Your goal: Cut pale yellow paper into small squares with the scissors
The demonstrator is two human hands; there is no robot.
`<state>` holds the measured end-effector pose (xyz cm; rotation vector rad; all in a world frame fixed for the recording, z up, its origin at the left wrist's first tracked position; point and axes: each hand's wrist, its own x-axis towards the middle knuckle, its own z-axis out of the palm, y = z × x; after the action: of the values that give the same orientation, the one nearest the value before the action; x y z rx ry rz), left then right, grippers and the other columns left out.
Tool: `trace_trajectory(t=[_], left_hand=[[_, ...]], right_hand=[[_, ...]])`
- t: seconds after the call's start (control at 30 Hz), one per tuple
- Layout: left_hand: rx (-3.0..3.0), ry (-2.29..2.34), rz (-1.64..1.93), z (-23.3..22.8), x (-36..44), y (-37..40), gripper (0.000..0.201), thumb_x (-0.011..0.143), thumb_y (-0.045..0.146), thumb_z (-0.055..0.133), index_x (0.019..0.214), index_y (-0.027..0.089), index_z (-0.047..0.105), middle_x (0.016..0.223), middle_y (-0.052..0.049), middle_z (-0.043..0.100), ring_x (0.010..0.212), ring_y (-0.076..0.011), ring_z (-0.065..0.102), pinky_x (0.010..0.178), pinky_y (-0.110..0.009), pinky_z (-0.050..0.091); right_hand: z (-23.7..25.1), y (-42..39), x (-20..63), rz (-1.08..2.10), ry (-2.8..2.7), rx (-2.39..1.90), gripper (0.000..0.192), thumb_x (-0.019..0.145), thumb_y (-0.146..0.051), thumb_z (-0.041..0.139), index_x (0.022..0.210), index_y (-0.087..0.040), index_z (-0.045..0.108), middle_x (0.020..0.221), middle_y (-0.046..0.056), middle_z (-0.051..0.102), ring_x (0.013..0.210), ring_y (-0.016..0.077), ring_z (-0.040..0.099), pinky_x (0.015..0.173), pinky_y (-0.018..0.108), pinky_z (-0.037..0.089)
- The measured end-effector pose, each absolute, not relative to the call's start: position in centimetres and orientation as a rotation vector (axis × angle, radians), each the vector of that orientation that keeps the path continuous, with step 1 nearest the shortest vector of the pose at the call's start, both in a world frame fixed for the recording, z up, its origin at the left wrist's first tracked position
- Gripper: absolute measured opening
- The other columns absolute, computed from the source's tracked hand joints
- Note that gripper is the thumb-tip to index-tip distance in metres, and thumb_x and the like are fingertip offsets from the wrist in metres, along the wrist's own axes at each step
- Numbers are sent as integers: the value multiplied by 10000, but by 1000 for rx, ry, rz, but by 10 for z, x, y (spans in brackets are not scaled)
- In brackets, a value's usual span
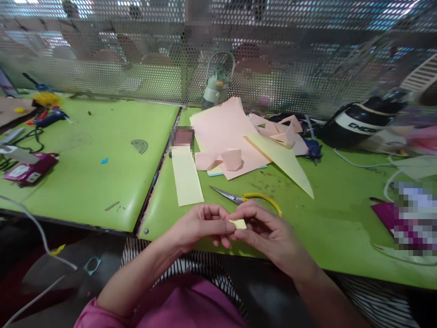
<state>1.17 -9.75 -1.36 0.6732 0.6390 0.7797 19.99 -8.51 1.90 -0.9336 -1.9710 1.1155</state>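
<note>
Between my fingers is a small piece of pale yellow paper, held near the table's front edge. My left hand pinches its left end between thumb and fingers. From the other side my right hand grips it, thumb below and forefinger above. Just beyond my hands lie scissors with yellow handles, partly hidden behind my right hand. A long pale yellow paper strip rests flat to their left. Farther back are large pink sheets, with cut pink scraps and a pointed yellow sheet over them.
A green water bottle stands at the mesh screen. At right are a black jug, cables and a purple item. The left table holds a protractor, a blue scrap and a purple power strip.
</note>
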Motion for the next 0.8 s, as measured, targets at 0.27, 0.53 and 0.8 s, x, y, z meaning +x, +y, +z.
trace_trajectory(t=[0.27, 0.53, 0.8], left_hand=[[685, 676, 844, -11, 14, -99, 230, 716, 292, 800, 724, 144, 624, 602, 27, 695, 495, -61, 643, 460, -134, 423], [803, 818, 922, -8, 20, -102, 256, 729, 340, 788, 721, 139, 629, 584, 24, 657, 500, -60, 598, 502, -160, 443], [943, 897, 980, -11, 21, -111, 264, 768, 342, 755, 908, 130, 684, 741, -37, 687, 652, -112, 618, 609, -223, 477]], right_hand=[[16, -86, 200, 1074, -1956, -935, 89, 883, -343, 663, 942, -295, 708, 824, -4, 609, 703, 136, 555, 573, 229, 460], [13, -92, 202, 1192, -1763, -1170, 203, 857, -401, 669, 1014, -272, 682, 837, 14, 636, 676, 144, 599, 569, 235, 488], [10, -89, 195, 1422, -1321, -1272, 246, 769, -441, 746, 759, -222, 633, 559, -72, 488, 436, 53, 344, 375, 187, 252]])
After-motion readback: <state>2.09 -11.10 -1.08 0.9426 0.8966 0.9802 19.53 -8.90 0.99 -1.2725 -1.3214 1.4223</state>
